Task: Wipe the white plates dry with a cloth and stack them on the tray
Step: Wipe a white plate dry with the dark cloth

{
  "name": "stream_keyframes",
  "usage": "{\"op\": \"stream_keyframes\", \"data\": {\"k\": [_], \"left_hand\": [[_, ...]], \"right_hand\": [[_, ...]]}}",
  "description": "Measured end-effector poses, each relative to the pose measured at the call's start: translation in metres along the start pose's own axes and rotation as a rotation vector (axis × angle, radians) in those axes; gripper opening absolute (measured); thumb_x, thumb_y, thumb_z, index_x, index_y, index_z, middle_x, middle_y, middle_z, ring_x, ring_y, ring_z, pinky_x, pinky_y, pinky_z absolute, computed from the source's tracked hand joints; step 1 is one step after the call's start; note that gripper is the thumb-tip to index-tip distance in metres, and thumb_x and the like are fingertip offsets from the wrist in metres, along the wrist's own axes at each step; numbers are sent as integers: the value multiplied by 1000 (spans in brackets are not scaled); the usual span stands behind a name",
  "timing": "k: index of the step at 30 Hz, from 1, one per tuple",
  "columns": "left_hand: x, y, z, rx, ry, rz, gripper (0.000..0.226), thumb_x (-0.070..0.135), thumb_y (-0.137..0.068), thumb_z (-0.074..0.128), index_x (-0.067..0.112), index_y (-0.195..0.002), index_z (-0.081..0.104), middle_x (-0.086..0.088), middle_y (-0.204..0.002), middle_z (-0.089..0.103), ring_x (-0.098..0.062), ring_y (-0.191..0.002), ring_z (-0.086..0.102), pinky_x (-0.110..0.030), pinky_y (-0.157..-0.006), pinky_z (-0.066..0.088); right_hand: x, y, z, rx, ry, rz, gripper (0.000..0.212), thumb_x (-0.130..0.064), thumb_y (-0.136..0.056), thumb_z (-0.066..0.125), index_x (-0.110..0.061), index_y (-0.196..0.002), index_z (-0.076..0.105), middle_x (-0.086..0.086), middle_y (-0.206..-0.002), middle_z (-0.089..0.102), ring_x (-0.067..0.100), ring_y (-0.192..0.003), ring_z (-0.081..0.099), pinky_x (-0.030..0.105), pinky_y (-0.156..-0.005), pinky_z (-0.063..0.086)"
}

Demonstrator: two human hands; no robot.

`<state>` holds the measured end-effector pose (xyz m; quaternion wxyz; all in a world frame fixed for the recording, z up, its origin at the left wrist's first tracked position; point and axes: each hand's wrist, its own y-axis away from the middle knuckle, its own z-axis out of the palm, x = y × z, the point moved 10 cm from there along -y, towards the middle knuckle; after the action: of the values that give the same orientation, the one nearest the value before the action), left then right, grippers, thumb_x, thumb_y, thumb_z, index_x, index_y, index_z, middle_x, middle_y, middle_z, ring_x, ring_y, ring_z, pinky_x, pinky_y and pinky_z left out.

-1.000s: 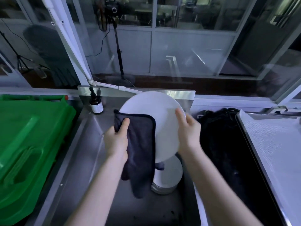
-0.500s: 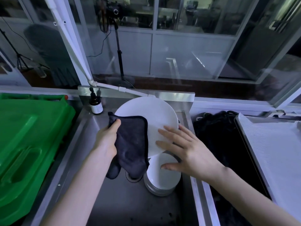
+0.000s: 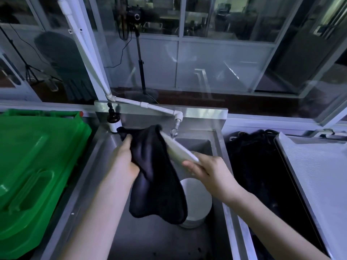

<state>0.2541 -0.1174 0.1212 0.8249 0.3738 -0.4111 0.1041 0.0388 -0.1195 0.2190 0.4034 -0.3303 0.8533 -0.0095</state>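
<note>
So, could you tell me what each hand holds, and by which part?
Left hand grips the dark cloth by its upper part; right hand holds the white plate by its lower rim.

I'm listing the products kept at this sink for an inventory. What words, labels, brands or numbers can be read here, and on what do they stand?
Dark bottle: it has a white label, but the print is too small and blurred to read.
Plate, cloth, green bin lid: no text shows on them.
Nothing else in view is legible.
</note>
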Motion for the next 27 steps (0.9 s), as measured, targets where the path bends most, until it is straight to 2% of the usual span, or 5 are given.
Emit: {"op": "stream_keyframes", "data": {"k": [4,9,13,21,27], "left_hand": [[5,26,14,30,-152,254,42,41,-101,46,13,-131,54,-5,-121,63,-19,-106,61,-36,-94,50],[7,89,72,-256,-524,769,43,37,-98,46,29,-139,53,16,-142,53,1,-133,43,-6,-101,31],[-15,126,110,-539,-792,1105,56,31,-100,34,25,-153,16,8,-163,15,-10,-151,10,-48,-122,15],[2,90,114,-396,-731,994,50,27,-101,33,26,-149,17,10,-160,15,4,-147,6,-42,-123,13],[-39,134,115,-548,-992,1267,54,23,-102,32,21,-154,18,1,-164,11,-20,-151,11,-60,-114,25]], "right_hand": [[22,5,6,124,-564,283,26,-43,-97,60,-22,-87,71,-7,-71,66,4,-66,61,20,-60,48],[29,5,10,304,-679,353,57,-63,-87,56,-7,-79,61,1,-68,59,12,-67,54,33,-62,41],[41,-4,-1,402,-751,413,50,-62,-93,44,-26,-86,78,4,-88,78,20,-91,73,37,-82,54],[40,15,-1,481,-661,480,58,-71,-85,46,-24,-52,39,-8,-50,38,4,-46,34,20,-44,27],[58,10,-9,559,-841,544,57,-51,-99,49,1,-88,70,31,-94,68,20,-83,63,36,-79,49]]}}
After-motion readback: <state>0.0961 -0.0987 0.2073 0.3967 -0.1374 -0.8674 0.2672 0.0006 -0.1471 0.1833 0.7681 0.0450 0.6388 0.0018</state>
